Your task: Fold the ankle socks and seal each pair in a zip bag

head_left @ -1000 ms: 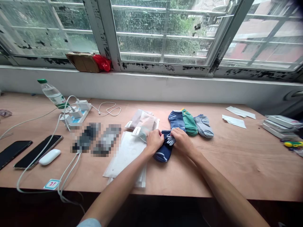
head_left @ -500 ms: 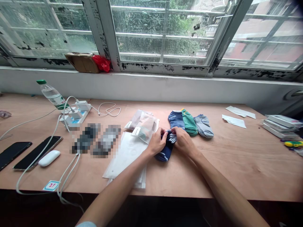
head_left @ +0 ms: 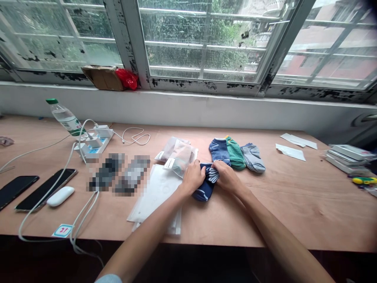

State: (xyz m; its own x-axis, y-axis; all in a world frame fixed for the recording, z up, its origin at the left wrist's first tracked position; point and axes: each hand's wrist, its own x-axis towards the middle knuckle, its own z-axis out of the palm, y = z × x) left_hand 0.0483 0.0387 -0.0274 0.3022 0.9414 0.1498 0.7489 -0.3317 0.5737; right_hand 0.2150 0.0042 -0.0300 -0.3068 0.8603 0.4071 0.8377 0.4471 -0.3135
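Navy sock (head_left: 203, 193) pinched between two hands at the desk (head_left: 294, 212)

Along the near edge of the desk, a small card marked 21 (head_left: 62, 230) lies beside white cables (head_left: 77, 236) that hang over the edge. Frosted plastic sleeves (head_left: 156, 192) lie flat, partly covered by the left forearm (head_left: 153, 224).

The navy sock lies on the desk just right of the sleeves. The left hand (head_left: 193, 177) grips its upper left side; the right hand (head_left: 227, 177) pinches it from the right, fingertips at a patch of pale stripes.

Well to the left are a rounded white case (head_left: 60, 196) and two dark phones (head_left: 47, 190); two pixelated things between these and the sleeves cannot be made out. Clear bags with white labels (head_left: 182, 157) sit near the left hand.

Beyond the hands, blue (head_left: 219, 151), green (head_left: 235, 153) and grey socks (head_left: 253, 158) rest side by side. Paper strips (head_left: 290, 152) and stacked boxes (head_left: 350, 157) lie far right. A power strip (head_left: 98, 147) and a green-capped bottle (head_left: 66, 118) stand at the back left. On the sill behind are a cardboard box (head_left: 103, 78) and a red bag (head_left: 127, 78), below barred windows (head_left: 203, 43).
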